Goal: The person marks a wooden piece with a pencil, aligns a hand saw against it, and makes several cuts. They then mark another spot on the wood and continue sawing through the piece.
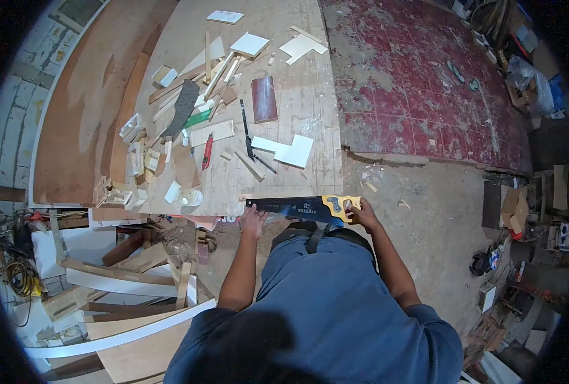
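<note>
A hand saw (297, 207) with a dark blade and a yellow-and-black handle lies level across my front, along the near edge of the workbench. My right hand (363, 216) is wrapped round its handle. At the narrow tip of the blade, my left hand (252, 221) has its fingers against the metal and appears to pinch it. A thin light wood strip (247, 196) shows just beyond the tip. Further onto the bench lie a red utility knife (207, 152), a black slim tool (246, 131), a white T-shaped board piece (294, 152) and a dark red-brown block (264, 100).
Wood offcuts (215, 77) and a grey curved strip (182, 109) are strewn over the workbench (297, 70). Boards (118, 275) are piled at my lower left. A red tiled floor (418, 83) lies to the right, with boxes (514, 208) along the far right side.
</note>
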### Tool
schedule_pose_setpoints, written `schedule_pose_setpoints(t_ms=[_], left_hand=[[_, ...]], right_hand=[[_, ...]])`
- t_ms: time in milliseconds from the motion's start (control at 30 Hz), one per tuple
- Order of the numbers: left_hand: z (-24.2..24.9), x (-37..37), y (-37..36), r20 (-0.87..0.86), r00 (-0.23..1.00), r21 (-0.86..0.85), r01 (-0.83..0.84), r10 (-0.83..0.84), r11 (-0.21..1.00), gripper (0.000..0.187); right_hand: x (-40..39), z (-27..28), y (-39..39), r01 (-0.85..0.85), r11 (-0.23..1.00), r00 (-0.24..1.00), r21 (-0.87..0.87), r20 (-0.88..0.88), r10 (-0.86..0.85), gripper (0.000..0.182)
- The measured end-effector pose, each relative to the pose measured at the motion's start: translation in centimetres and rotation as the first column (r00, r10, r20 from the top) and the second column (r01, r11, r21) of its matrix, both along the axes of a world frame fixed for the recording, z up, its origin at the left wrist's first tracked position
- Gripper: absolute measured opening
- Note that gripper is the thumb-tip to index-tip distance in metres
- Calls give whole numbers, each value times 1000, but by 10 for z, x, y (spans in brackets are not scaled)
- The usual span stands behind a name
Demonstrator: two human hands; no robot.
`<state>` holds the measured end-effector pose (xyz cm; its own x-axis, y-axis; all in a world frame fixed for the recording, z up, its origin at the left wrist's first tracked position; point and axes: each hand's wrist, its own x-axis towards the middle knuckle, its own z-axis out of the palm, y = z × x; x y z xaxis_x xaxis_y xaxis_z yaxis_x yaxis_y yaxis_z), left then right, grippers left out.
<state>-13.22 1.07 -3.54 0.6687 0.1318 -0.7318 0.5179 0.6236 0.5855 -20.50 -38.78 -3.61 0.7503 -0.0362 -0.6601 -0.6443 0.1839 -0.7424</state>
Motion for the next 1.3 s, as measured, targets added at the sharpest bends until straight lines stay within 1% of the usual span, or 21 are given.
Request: schedule_pose_setpoints(t_ms=[67,167,200,233,267,300,400,433,467,600,667,767,800,867,967,1033,1067,1167,1200,1233,1300], left_hand=[[-11,8,-1,-14,1000,7,7,-6,1000,14],[-19,6,5,4,999,73,32,-33,997,15],[-24,6,10,35,998,61,50,-52,997,15],[-28,8,12,74,995,50,69,-73,996,16],[-20,9,9,61,998,51,30,-33,998,15],[-17,13,9,63,997,47,31,-34,998,15],[-20,13,12,8,1000,97,-3,2,995,15],[-27,15,15,32,999,110,27,-30,994,16],[-35,14,18,56,996,125,57,-64,991,17],[-31,15,14,39,998,107,36,-41,994,18],[-31,16,13,45,997,148,58,-65,987,20],[-27,19,12,25,999,164,43,-48,985,20],[-27,20,12,22,999,167,40,-44,985,20],[-26,22,12,31,998,165,56,-62,985,21],[-26,23,10,-10,999,178,54,-53,983,21],[-24,24,8,-24,998,188,64,-61,980,20],[-23,24,7,-38,997,198,72,-66,978,20],[-21,22,6,-10,998,171,68,-67,983,21],[-21,21,6,-11,998,170,69,-68,983,21],[-22,20,5,4,998,167,54,-55,984,22],[-23,22,4,18,999,164,39,-42,986,23]], right_hand=[[11,-8,-3,3,998,1000,-66,-26,-5,25],[11,-28,-2,-104,972,994,-209,17,110,43],[9,-25,-1,-102,989,995,-109,11,104,41],[6,-20,2,-105,988,994,-112,2,106,41],[4,-28,3,-114,975,991,-189,40,124,38],[5,-39,3,-119,957,987,-263,77,144,35],[1,-121,-9,-124,944,981,-306,107,163,38],[-4,-135,-11,-129,938,977,-323,122,176,39],[13,-35,13,-88,964,996,-249,3,91,46],[14,-58,11,-6,962,999,-272,40,17,49],[17,-60,8,-98,909,991,-406,46,127,51],[20,-53,10,-122,884,989,-452,23,148,53],[23,-41,13,-127,885,988,-448,21,152,53],[27,-26,17,-29,962,998,-272,51,45,29],[27,-27,16,-33,944,995,-329,82,63,27],[20,-67,6,-37,930,992,-366,97,78,26],[22,-66,7,-43,915,989,-402,114,97,25],[21,-53,8,10,953,998,-304,68,12,26],[18,-67,4,10,952,998,-304,68,11,26],[16,-82,0,-16,936,993,-352,106,57,27],[21,-73,1,-39,915,985,-401,141,103,28]])
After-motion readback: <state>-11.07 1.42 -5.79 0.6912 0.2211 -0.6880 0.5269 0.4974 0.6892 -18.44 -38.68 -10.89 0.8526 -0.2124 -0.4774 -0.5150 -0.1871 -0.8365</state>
